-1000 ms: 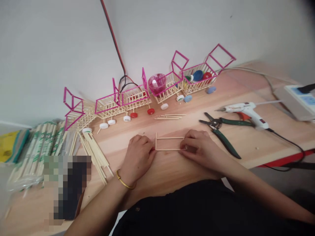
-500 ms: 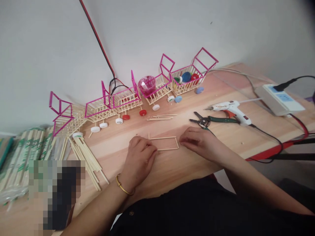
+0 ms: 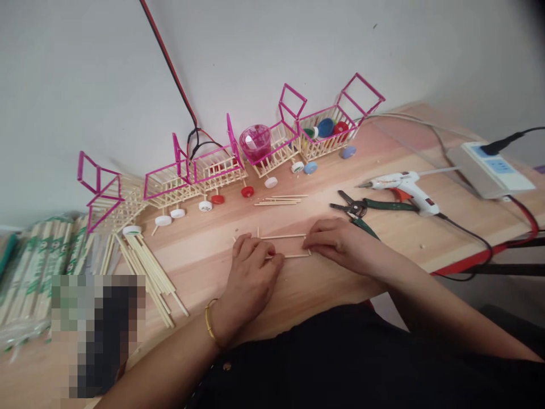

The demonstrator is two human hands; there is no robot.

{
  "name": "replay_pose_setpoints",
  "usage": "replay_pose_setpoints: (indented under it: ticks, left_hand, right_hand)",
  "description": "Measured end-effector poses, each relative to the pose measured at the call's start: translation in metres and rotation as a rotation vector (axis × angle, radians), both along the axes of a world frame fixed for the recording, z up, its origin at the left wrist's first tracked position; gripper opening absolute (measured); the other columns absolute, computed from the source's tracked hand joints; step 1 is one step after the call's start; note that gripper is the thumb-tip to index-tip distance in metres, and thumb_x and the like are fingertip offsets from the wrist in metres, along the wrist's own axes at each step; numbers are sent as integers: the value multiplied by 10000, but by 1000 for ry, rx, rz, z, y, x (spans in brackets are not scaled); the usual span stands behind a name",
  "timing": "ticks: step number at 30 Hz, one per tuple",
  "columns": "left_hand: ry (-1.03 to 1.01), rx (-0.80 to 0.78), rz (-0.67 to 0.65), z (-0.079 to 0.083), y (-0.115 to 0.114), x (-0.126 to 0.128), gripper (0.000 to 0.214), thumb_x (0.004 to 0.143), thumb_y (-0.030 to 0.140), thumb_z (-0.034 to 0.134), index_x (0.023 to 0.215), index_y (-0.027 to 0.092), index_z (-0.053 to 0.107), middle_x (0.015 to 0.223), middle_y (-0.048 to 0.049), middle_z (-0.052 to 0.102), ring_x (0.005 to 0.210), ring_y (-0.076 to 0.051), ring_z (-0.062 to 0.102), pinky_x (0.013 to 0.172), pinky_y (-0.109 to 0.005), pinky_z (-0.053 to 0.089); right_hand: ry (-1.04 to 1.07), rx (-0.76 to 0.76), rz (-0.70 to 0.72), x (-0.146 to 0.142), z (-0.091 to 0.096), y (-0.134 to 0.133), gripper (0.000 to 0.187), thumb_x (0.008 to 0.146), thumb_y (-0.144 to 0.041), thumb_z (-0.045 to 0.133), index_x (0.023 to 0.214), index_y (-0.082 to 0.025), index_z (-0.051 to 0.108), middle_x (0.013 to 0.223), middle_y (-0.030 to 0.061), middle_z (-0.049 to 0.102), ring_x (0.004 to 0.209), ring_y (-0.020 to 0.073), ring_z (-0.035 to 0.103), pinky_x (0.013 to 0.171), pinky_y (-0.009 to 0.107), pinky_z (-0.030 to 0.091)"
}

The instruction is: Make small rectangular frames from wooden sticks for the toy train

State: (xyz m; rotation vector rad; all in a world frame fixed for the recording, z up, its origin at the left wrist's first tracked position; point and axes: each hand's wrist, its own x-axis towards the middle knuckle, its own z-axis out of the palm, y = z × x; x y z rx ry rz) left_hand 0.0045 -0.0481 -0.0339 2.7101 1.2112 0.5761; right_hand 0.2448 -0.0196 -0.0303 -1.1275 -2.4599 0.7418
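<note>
Thin wooden sticks (image 3: 281, 236) lie flat on the table as a small rectangle between my hands. My left hand (image 3: 255, 275) has its fingers curled over the rectangle's left end, with thumb and fingertip closed on the near long stick (image 3: 293, 256). At the right end, my right hand (image 3: 338, 244) is pinched around the short cross stick, which the fingers mostly cover. One short stick end (image 3: 258, 232) pokes up beyond the left fingers. Whether the corners are joined cannot be made out.
Along the wall stand several stick-built carts (image 3: 168, 184) with pink rims and bottle-cap wheels. Pliers (image 3: 355, 210), a glue gun (image 3: 409, 187) and a power strip (image 3: 489, 170) lie to the right. Loose sticks (image 3: 281, 200) lie ahead; a stick bundle (image 3: 149, 272) and packaged chopsticks (image 3: 42, 255) lie left.
My right hand has moved left onto the rectangle's right end. My left hand has shifted slightly right along the near stick. The view has tilted a little.
</note>
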Motion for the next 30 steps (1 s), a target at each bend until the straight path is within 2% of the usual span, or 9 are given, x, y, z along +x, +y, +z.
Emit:
replay_pose_setpoints:
  ticks: [12, 23, 30]
  left_hand:
    - [1, 32, -16, -6, 4, 4, 205, 848, 117, 478, 922, 210, 645, 933, -43, 581, 941, -197, 434, 1005, -466, 284]
    - [-16, -9, -33, -7, 8, 3, 182, 863, 144, 476, 879, 200, 649, 915, -51, 578, 914, -197, 417, 928, -425, 329]
    - [-40, 38, -35, -11, 9, 3, 129, 825, 135, 537, 852, 191, 650, 865, -51, 576, 878, -199, 419, 871, -410, 359]
  right_hand:
    - [-22, 8, -40, -1, -2, 0, 208, 882, -233, 485, 915, -237, 690, 906, 39, 653, 858, 166, 591, 773, 310, 426]
    - [-68, 6, -58, -3, 0, 0, 197, 880, -235, 500, 939, -238, 688, 915, 29, 654, 883, 168, 585, 775, 299, 409]
    - [-63, 8, -60, -4, -1, -1, 199, 876, -231, 504, 913, -223, 700, 910, 46, 652, 864, 173, 586, 766, 301, 415]
